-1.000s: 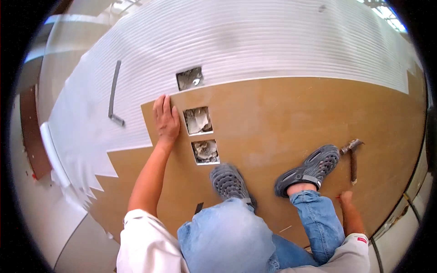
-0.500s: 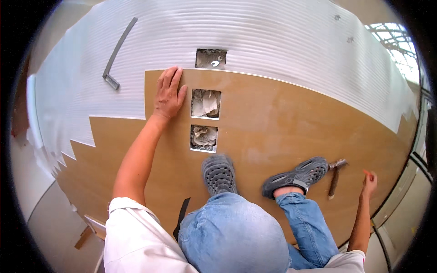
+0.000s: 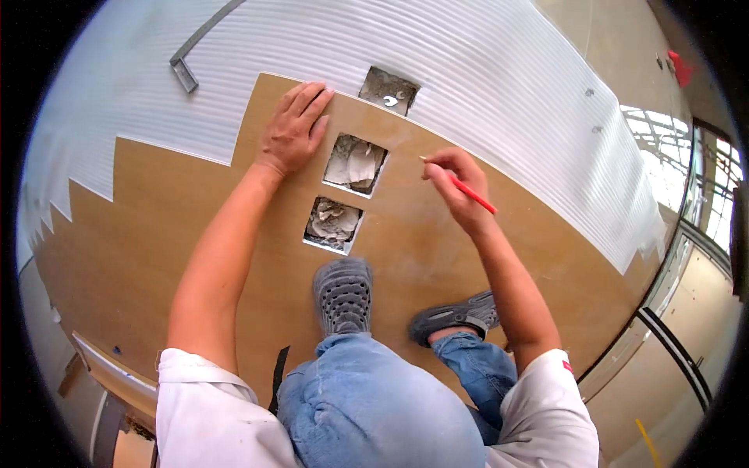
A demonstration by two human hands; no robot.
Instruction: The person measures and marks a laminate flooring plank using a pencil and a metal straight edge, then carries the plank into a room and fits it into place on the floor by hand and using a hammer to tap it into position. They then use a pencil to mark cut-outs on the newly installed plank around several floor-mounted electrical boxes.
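Observation:
My left hand [image 3: 295, 129] lies flat on a brown board [image 3: 413, 242], its fingertips at the board's far edge. The fingers are stretched out and hold nothing. My right hand [image 3: 465, 183] grips a red pencil [image 3: 474, 198] just above the board, right of the cut-outs; the pale tip points left. Between the hands, a square cut-out [image 3: 356, 162] shows crumpled paper and rubble. A second cut-out [image 3: 333, 222] nearer to me looks much the same. Just beyond the board's edge, a square hole [image 3: 384, 87] in the white ribbed foam sheet [image 3: 312, 39] has a small white curved piece inside.
A grey square [image 3: 185, 76] with a long blade lies on the foam at the far left. My grey clogs [image 3: 343, 296] stand on the board. Stepped board edges run along the left. At the right is a dark-framed door or window track [image 3: 675, 351].
My right hand has come from the far right to above the board with the pencil. My left hand stays at the board's edge. The view has turned; the hammer no longer shows.

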